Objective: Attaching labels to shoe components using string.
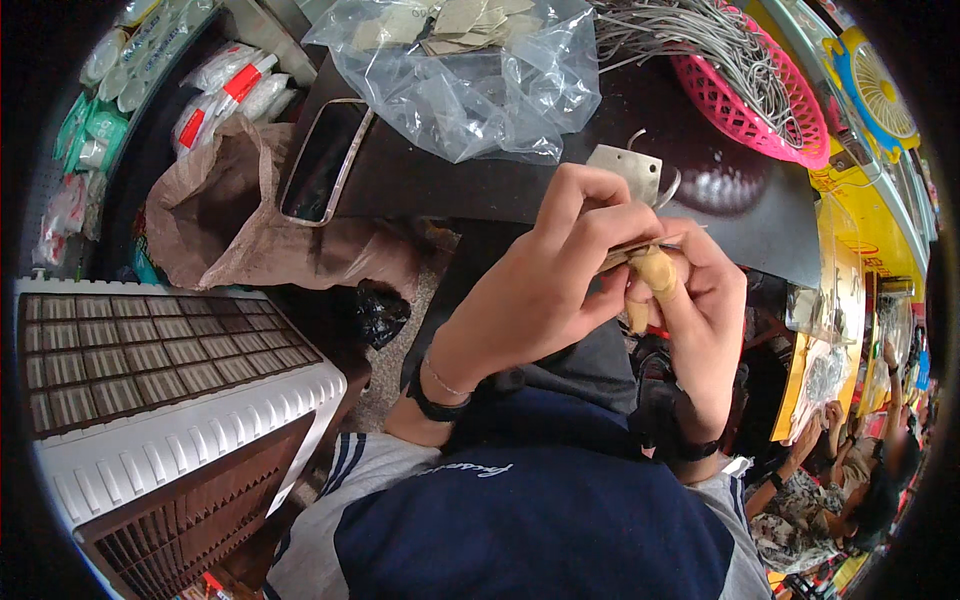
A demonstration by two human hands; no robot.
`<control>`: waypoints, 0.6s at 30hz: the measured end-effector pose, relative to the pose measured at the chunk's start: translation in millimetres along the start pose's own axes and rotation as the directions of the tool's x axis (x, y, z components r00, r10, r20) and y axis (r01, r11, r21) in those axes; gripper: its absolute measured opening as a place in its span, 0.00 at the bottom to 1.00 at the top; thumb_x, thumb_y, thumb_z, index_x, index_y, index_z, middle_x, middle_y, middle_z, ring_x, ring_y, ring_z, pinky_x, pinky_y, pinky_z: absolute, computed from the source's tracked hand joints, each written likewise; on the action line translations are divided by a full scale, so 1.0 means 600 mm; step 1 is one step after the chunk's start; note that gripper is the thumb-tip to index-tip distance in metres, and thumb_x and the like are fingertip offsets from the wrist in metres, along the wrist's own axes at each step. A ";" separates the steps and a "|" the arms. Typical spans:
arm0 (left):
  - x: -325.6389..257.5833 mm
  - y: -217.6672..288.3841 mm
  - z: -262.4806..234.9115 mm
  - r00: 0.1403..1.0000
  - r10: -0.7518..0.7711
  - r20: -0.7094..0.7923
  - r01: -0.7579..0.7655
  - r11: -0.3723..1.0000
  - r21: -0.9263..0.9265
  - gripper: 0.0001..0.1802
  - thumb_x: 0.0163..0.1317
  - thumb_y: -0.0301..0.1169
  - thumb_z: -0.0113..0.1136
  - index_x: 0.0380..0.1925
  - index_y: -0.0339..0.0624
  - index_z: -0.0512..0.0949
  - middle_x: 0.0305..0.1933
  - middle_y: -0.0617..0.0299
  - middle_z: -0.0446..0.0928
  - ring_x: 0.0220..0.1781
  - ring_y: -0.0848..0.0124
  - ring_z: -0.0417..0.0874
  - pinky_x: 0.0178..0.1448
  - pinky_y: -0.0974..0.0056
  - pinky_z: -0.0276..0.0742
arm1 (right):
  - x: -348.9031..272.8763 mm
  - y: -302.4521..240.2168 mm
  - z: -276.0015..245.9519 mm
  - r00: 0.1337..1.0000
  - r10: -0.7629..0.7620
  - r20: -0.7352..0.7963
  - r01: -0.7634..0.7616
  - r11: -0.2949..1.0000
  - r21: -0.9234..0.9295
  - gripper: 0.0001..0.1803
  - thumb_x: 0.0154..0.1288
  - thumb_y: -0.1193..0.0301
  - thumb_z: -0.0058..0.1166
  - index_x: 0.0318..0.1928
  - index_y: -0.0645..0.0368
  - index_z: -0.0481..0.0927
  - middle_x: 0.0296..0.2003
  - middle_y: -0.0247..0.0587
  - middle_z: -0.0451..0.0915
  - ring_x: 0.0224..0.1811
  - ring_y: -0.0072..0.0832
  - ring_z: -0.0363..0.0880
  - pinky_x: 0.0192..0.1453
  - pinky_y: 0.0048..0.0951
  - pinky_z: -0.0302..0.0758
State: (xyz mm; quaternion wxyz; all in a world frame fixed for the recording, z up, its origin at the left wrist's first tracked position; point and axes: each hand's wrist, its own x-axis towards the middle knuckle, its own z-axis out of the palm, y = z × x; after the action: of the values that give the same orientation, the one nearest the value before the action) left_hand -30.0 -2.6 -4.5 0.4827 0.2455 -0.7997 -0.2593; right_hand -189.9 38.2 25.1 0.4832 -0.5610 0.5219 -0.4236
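Note:
My left hand (pixel 560 275) and my right hand (pixel 705 320) meet over the table's near edge, both with fingers closed. Between them they pinch thin, flat greyish pieces (pixel 622 254), seen edge-on and mostly covered by the fingers. Yellowish covers (pixel 656 272) wrap my right thumb and another fingertip. Just beyond my left fingers is a metal plate (pixel 628 172) with small holes; whether it rests on the table or touches my hand I cannot tell. Short bent grey wires (pixel 672 190) show beside the plate.
A clear plastic bag (pixel 470 105) with flat grey-brown pieces lies on the dark table (pixel 430 190). Nearby are a phone (pixel 325 165) and a pink basket (pixel 815 140) of grey wires. A brown sack (pixel 220 200) and an air cooler (pixel 190 390) stand left. People work at far right.

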 end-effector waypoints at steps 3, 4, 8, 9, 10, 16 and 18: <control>0.006 0.001 -0.005 1.000 0.017 0.019 -0.016 0.999 -0.046 0.32 0.44 0.17 0.63 0.51 0.43 0.64 0.50 0.49 0.61 0.51 0.51 0.70 0.51 0.56 0.74 | -0.002 0.007 -0.005 0.992 -0.112 0.065 0.089 0.955 0.284 0.13 0.69 0.74 0.43 0.50 0.70 0.69 0.24 0.36 0.76 0.21 0.11 0.65 0.24 0.14 0.60; 0.006 0.000 -0.008 1.000 0.016 0.018 -0.016 0.999 -0.043 0.32 0.44 0.17 0.63 0.51 0.43 0.64 0.50 0.49 0.61 0.51 0.51 0.70 0.51 0.56 0.74 | -0.001 0.009 -0.009 0.979 -0.182 0.088 0.146 0.939 0.311 0.14 0.69 0.73 0.42 0.50 0.71 0.68 0.24 0.39 0.77 0.20 0.12 0.65 0.23 0.14 0.58; 0.003 -0.008 -0.005 0.998 0.056 -0.036 -0.057 0.998 -0.041 0.32 0.42 0.19 0.67 0.50 0.44 0.65 0.55 0.46 0.60 0.58 0.51 0.66 0.58 0.56 0.67 | 0.001 0.019 -0.015 0.972 -0.215 0.097 0.170 0.924 0.342 0.14 0.70 0.71 0.42 0.49 0.70 0.70 0.25 0.38 0.78 0.19 0.12 0.66 0.22 0.14 0.59; 0.003 -0.009 -0.003 0.996 0.062 -0.059 -0.061 0.998 0.007 0.31 0.41 0.20 0.69 0.48 0.43 0.66 0.57 0.44 0.61 0.59 0.53 0.66 0.60 0.58 0.64 | 0.003 0.016 -0.020 0.977 -0.199 0.082 0.178 0.960 0.215 0.12 0.69 0.72 0.43 0.48 0.69 0.71 0.25 0.36 0.78 0.18 0.12 0.67 0.21 0.14 0.59; 0.003 -0.008 -0.004 0.996 0.062 -0.059 -0.061 0.998 0.007 0.31 0.41 0.20 0.69 0.48 0.43 0.66 0.57 0.44 0.61 0.59 0.53 0.66 0.60 0.58 0.64 | 0.004 0.015 -0.025 0.980 -0.186 0.065 0.180 0.980 0.086 0.11 0.69 0.73 0.44 0.46 0.68 0.73 0.25 0.35 0.78 0.18 0.13 0.68 0.21 0.14 0.60; -0.004 -0.006 -0.008 0.994 -0.107 0.021 0.109 0.987 -0.117 0.30 0.44 0.20 0.68 0.48 0.41 0.67 0.58 0.46 0.64 0.58 0.57 0.71 0.66 0.53 0.61 | 0.009 0.014 -0.041 0.957 -0.289 0.035 0.291 0.951 -0.104 0.06 0.63 0.80 0.47 0.40 0.66 0.76 0.27 0.35 0.79 0.20 0.14 0.71 0.23 0.14 0.63; -0.006 -0.008 -0.012 0.984 -0.113 0.135 0.131 0.982 -0.135 0.29 0.44 0.20 0.68 0.49 0.39 0.67 0.51 0.52 0.72 0.51 0.61 0.78 0.69 0.51 0.58 | 0.017 0.021 -0.047 0.940 -0.340 0.034 0.340 0.921 -0.190 0.06 0.62 0.80 0.48 0.39 0.66 0.76 0.27 0.36 0.78 0.23 0.16 0.72 0.26 0.15 0.65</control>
State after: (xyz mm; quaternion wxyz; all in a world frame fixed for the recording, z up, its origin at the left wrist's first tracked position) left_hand -21.5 -4.9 -7.3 0.4305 0.2418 -0.7914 -0.3604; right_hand -218.5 25.5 17.4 0.3457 -0.6874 0.4550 -0.4483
